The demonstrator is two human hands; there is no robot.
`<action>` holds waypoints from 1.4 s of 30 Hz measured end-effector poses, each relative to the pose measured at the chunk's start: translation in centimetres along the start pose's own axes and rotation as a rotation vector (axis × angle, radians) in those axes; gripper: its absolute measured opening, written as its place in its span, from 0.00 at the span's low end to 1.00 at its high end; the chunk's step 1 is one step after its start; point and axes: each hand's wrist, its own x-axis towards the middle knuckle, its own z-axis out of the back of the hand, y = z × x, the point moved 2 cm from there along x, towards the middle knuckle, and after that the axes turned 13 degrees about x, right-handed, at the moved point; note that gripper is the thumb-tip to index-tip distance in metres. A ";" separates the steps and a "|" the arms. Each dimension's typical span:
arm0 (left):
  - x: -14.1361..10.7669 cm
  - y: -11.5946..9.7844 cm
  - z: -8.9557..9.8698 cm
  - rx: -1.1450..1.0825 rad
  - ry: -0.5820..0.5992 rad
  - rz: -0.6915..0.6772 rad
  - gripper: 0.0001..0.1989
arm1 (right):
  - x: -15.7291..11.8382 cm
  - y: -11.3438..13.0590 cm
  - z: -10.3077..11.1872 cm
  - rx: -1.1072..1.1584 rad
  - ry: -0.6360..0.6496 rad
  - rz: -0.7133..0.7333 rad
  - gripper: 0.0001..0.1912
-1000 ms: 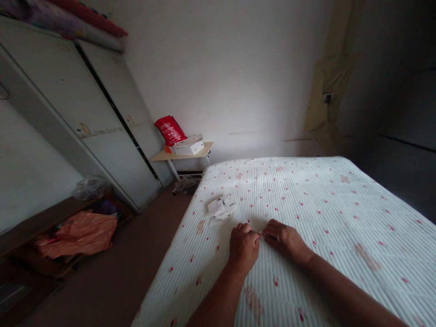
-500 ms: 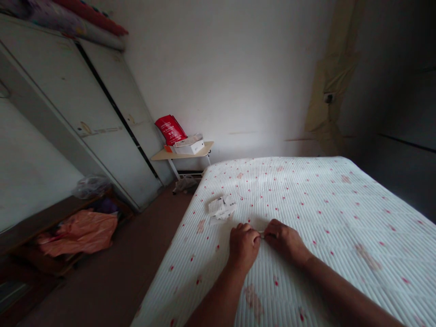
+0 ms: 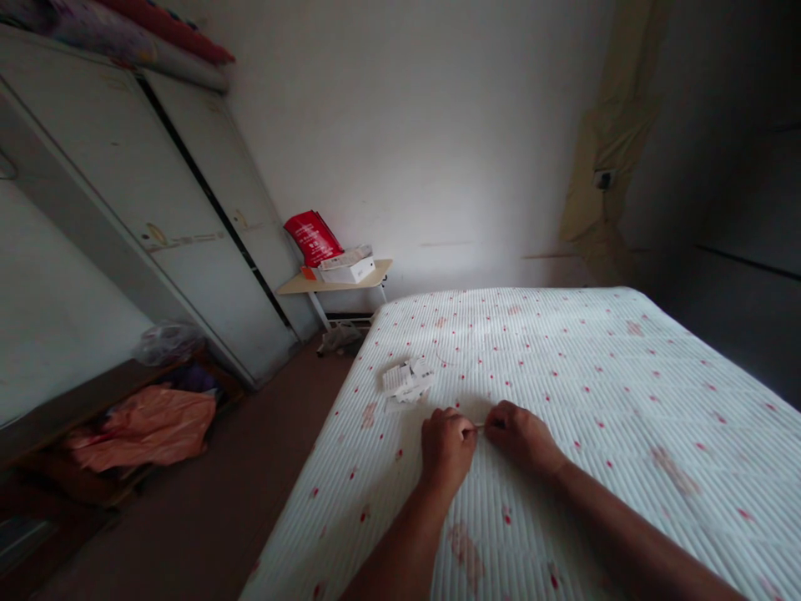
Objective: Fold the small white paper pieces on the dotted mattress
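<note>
Plain white wall spans the far end of the room I view through the head camera. Before it lies a bed, its ribbed white cover dotted red; at far left stands a tall pale wardrobe. Between them, a small table bears a red bag and a white box. On the near part of the bed, I see the left hand and right hand close together, fingers curled. White papers lie just beyond the left. Smallest is a thin pale strip in the narrow gap between the hands, pinched by both; its material I cannot tell.
</note>
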 end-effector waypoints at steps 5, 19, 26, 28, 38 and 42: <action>0.2 0.2 -0.3 -0.032 0.036 0.057 0.05 | 0.4 -0.3 -0.4 -0.043 -0.002 -0.078 0.08; 0.4 -0.2 -0.5 0.065 0.088 0.114 0.05 | 1.0 -0.4 -0.6 -0.053 0.016 -0.148 0.06; 0.3 -0.5 -0.3 0.100 0.122 0.147 0.04 | 1.0 -0.6 -0.5 -0.019 0.010 -0.139 0.05; 0.3 -0.6 -0.2 0.101 0.129 0.153 0.04 | 1.1 -0.7 -0.5 -0.018 0.010 -0.152 0.05; 0.4 -0.7 0.2 0.106 0.137 0.165 0.05 | 1.4 -1.1 -0.7 -0.004 0.008 -0.169 0.05; 0.3 -0.8 0.1 0.097 0.120 0.165 0.05 | 1.1 -0.8 -0.7 -0.019 -0.024 -0.156 0.08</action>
